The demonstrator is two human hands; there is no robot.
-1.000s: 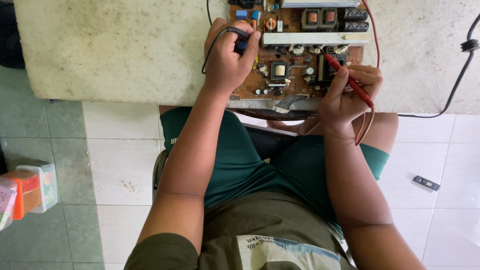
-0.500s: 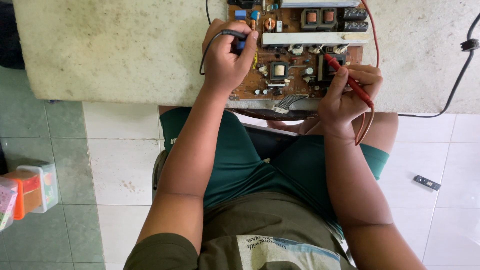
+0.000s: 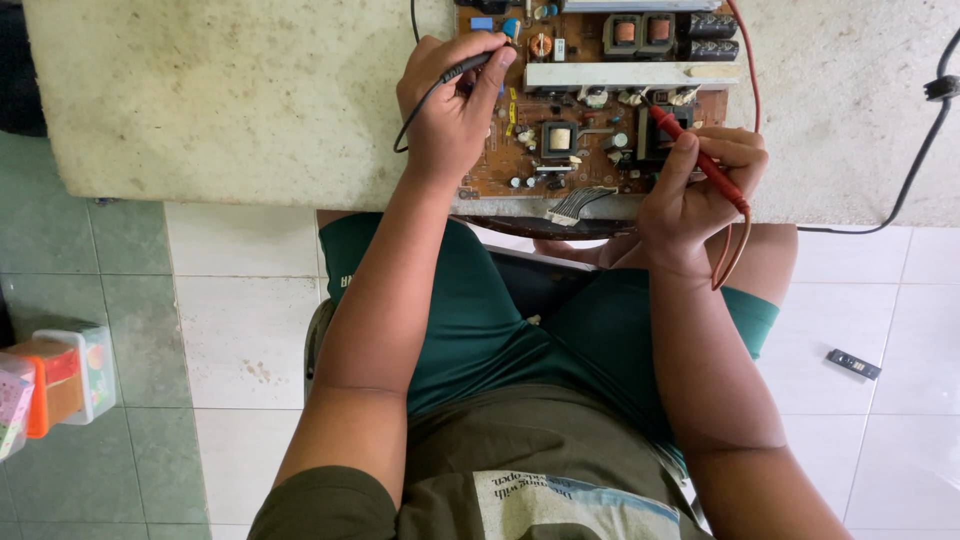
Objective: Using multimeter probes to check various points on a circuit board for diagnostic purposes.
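The brown circuit board [image 3: 590, 100] lies at the near edge of the pale tabletop [image 3: 220, 100], where the left hand [image 3: 450, 110] pinches a black probe [image 3: 470, 66] and the right hand [image 3: 700, 185] grips a red probe [image 3: 700, 160], both tips set among its components, testing apparently underway.

One circuit board [image 3: 590, 110]; two test probes, one black [image 3: 470, 68], one red [image 3: 700, 160]; two hands.

A worn, stained pale table top [image 3: 220, 100] spans the upper view. Below it lies a floor of white tiles [image 3: 240, 330], with green tiles [image 3: 60, 260] at the left. Daylight falls evenly. A small dark rectangular object [image 3: 853, 364] lies on the white tiles at right
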